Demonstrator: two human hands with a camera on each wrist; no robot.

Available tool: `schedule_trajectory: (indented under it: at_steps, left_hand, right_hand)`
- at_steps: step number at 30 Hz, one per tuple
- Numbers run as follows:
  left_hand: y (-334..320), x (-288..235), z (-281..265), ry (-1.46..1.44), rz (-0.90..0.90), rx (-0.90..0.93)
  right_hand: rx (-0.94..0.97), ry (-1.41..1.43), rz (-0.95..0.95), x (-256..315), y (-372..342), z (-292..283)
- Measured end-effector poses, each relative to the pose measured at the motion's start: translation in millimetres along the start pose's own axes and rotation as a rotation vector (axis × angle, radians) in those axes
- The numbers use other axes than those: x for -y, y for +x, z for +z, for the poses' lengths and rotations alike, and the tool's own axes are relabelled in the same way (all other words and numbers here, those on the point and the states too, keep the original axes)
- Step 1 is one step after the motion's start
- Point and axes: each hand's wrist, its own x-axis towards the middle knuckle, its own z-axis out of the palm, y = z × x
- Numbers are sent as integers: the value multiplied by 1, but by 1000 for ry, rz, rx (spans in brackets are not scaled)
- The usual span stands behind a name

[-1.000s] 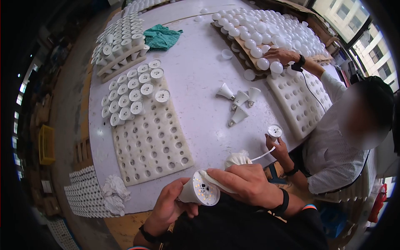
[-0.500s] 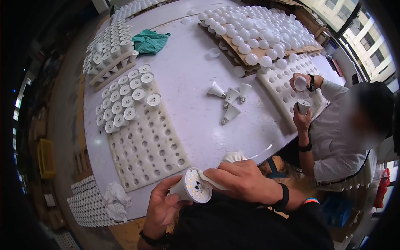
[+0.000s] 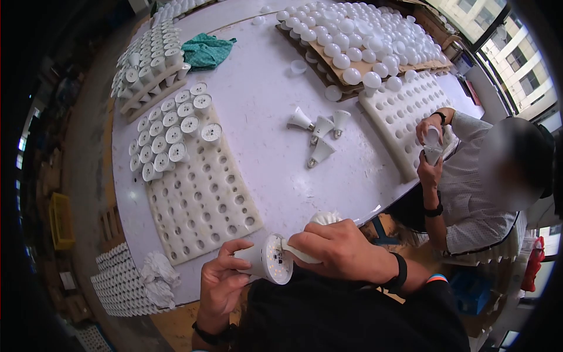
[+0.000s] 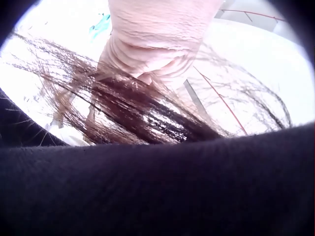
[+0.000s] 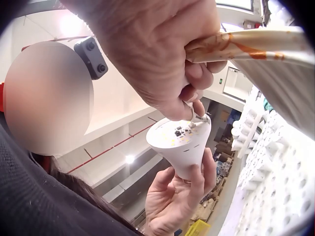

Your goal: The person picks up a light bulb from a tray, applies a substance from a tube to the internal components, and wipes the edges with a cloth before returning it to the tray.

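Observation:
In the head view my left hand [image 3: 218, 287] grips a white cone-shaped LED bulb body [image 3: 252, 262], its round board facing right. Yellow LED dots and dark parts show on the board [image 5: 181, 132] in the right wrist view. My right hand [image 3: 346, 251] squeezes a white glue bag [image 3: 302, 252], its narrow end at the rim of the bulb body. The bag's twisted part [image 5: 246, 45] has orange stains. Hair and a dark sleeve cover much of the left wrist view; only the wrist [image 4: 152, 44] shows there.
A holed foam tray [image 3: 202, 205] holds rows of bulb bodies [image 3: 170, 126]. Several bulb bodies [image 3: 321, 130] lie mid-table. White domes [image 3: 363, 41] crowd a cardboard sheet at the back. On the right, another person [image 3: 475, 170] holds a dome [image 3: 432, 136] over a bulb body.
My left hand has turned the bulb body, its board now facing more to the right, with the bag end still at its rim. The other person has brought a dome to a bulb body.

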Motion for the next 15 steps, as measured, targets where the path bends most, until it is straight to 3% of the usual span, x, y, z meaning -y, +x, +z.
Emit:
schedule_trajectory:
  at_steps: [7, 15]
  left_hand:
    - [2, -1, 0, 65, 32, -41]
    - [4, 7, -5, 125, 254, 16]
  right_hand:
    - [14, 46, 5, 1, 2, 1]
    - [55, 273, 137, 6, 4, -2]
